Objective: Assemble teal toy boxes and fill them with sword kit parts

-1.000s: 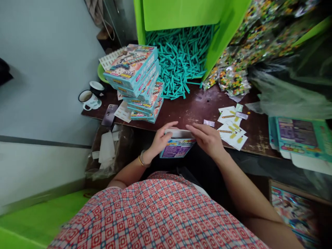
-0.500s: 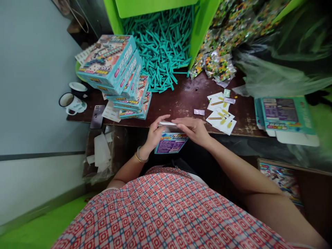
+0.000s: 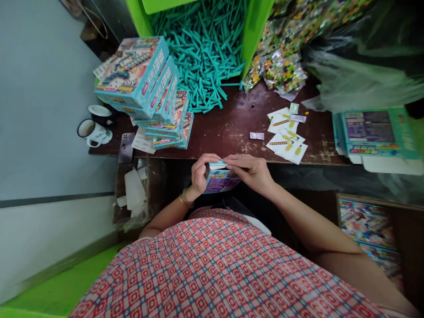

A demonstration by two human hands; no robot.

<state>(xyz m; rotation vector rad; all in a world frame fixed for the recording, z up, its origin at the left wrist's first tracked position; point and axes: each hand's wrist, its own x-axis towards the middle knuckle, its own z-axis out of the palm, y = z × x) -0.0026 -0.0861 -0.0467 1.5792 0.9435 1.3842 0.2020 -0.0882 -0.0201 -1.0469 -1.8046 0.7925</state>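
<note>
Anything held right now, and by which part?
A box: the left hand grips its left side near the top; the right hand's fingers are at its top flap.

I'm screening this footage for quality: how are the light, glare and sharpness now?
In the head view: dim light, deep shadow below the table; small glints on the clear bags of colored pieces; the held box has small print too soft to read; wide-angle distortion seems to stretch the edges.

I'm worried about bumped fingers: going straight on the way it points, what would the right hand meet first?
Its fingers are at the top of the box; going straight on, the right hand would probably meet the left hand first, though depth is unclear.
</note>
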